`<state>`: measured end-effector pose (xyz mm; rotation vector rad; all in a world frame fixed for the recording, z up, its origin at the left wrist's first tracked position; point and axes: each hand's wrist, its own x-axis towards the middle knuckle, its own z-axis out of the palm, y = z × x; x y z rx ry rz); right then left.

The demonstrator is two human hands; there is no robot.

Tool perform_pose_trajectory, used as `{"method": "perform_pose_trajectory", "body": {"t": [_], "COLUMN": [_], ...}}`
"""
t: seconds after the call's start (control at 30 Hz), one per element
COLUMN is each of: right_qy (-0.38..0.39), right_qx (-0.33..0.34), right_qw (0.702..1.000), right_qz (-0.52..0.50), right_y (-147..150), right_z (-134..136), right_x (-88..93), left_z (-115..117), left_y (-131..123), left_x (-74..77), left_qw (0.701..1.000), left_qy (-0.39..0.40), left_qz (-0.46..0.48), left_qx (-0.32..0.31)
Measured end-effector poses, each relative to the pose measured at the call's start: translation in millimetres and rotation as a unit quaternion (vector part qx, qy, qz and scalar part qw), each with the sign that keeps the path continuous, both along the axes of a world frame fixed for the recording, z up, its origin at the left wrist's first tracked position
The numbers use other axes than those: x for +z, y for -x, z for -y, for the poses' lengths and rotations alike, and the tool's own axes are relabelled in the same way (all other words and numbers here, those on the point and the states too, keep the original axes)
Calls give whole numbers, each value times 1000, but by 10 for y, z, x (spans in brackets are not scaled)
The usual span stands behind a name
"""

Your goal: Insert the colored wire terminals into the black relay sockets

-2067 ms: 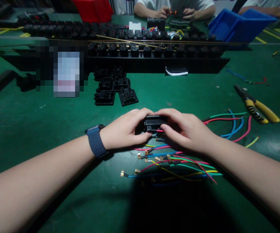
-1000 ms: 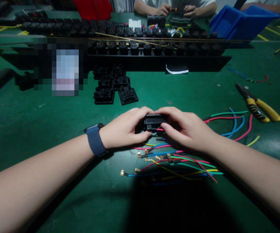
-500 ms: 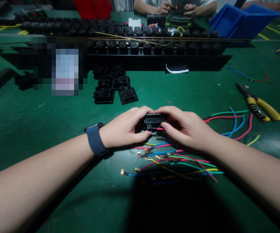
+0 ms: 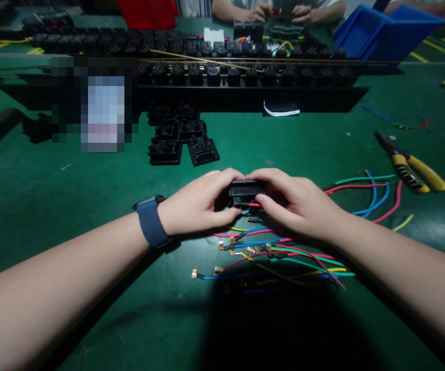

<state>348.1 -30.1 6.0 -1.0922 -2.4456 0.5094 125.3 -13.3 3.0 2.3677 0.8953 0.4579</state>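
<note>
Between both hands is a small black plastic socket module (image 4: 245, 191), held just above the green tabletop. My left hand (image 4: 203, 201), with a dark blue watch band at the wrist, is closed on its left side, thumb at the lower edge. My right hand (image 4: 294, 203) grips the right side, its thumb pressed by a red wire (image 4: 254, 204) at the module's near side. The right fingertips are partly hidden behind the module. Under and in front of the hands lie several coloured wires (image 4: 303, 252) with brass terminals (image 4: 220, 246) on their ends.
Yellow-handled pliers (image 4: 411, 165) lie at the right. Several black modules (image 4: 203, 149) sit beyond my hands, before a long black rail (image 4: 245, 98) with rows of similar parts. A blue bin (image 4: 388, 41) stands at the back right; a co-worker's hands (image 4: 261, 11) are across the table.
</note>
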Motion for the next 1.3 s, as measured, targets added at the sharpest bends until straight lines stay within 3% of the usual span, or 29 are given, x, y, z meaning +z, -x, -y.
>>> {"method": "perform_pose_trajectory", "body": {"t": [1.3], "right_qy": [-12], "right_qx": [7], "right_qw": [1000], "right_qz": [-6], "right_y": [2], "right_z": [-7], "right_x": [-7], "left_z": [-5], "left_y": [4], "left_x": [-9], "left_qw": [1000], "left_qy": [-13], "left_qz": [6], "left_qx": [-6]}}
